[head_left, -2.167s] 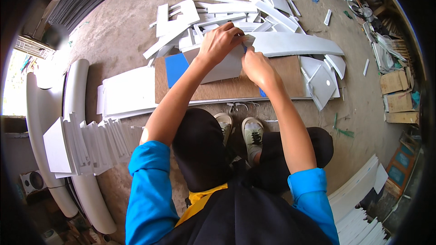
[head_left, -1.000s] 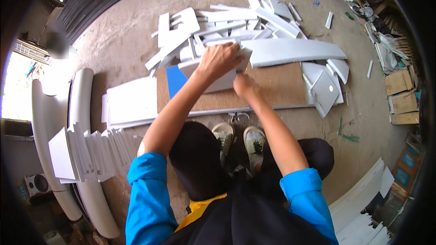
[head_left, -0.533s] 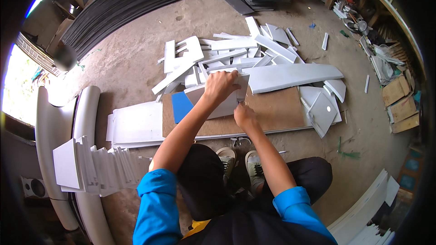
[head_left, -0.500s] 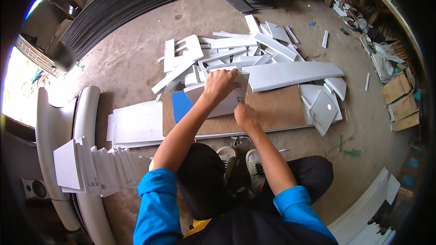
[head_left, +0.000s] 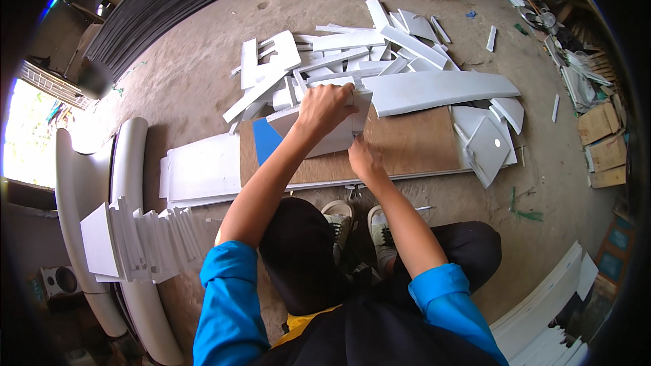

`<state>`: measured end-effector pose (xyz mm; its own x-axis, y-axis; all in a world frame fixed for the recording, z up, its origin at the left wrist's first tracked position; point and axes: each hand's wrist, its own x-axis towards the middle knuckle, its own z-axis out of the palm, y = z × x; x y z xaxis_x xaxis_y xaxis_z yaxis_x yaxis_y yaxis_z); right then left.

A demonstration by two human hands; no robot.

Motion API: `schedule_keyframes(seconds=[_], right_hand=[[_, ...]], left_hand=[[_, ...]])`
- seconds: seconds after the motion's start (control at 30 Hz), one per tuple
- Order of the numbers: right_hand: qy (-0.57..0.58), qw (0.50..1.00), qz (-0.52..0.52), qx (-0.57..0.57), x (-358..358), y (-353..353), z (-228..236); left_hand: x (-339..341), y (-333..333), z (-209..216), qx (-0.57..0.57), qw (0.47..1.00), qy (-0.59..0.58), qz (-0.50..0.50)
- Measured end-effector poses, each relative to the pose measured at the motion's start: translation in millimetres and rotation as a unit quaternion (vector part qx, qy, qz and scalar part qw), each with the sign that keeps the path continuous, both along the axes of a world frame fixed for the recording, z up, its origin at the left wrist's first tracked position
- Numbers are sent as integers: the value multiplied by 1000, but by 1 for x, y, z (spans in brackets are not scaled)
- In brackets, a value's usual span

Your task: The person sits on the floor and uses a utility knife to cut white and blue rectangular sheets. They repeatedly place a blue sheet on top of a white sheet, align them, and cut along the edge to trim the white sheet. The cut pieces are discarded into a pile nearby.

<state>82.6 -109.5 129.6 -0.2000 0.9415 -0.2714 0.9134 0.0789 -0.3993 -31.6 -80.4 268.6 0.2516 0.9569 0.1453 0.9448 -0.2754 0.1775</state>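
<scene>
My left hand (head_left: 325,106) is closed over the top edge of white foam-like board pieces (head_left: 332,142) that stand upright. Its fingers wrap round the upper corner. Low at the right side of these pieces, my right hand (head_left: 366,159) is closed in a fist. Whatever it holds is mostly hidden by the fingers. Beneath both hands lies a brown wooden board (head_left: 417,142), and a blue sheet (head_left: 266,141) shows on it left of the white pieces.
Beyond the board spreads a heap of white offcuts (head_left: 349,42), with a long curved white piece (head_left: 441,89) in front. A row of white pieces (head_left: 102,244) rests across white rolls (head_left: 129,156) at the left. Dark sheets (head_left: 180,10) are stacked at the far left.
The whole view has shifted a little, so the scene sits higher. Both hands remain at the same white pieces with hardly any visible movement.
</scene>
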Motion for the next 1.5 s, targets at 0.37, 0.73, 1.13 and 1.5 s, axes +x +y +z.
schedule_keyframes(seconds=[0.37, 0.73, 1.13, 1.5], right_hand=[[-68, 997, 28, 36, 3, -3, -70], [-45, 996, -10, 77, 3, -17, -100], [-1, 990, -57, 129, 42, -17, -104], [-11, 996, -56, 63, 47, -4, -117]], left_hand=[[3, -3, -1, 37, 999, 8, -12], [-1, 2, -7, 28, 1000, 10, 6], [21, 13, -1, 38, 998, -9, -58], [51, 12, -6, 43, 999, 4, -26]])
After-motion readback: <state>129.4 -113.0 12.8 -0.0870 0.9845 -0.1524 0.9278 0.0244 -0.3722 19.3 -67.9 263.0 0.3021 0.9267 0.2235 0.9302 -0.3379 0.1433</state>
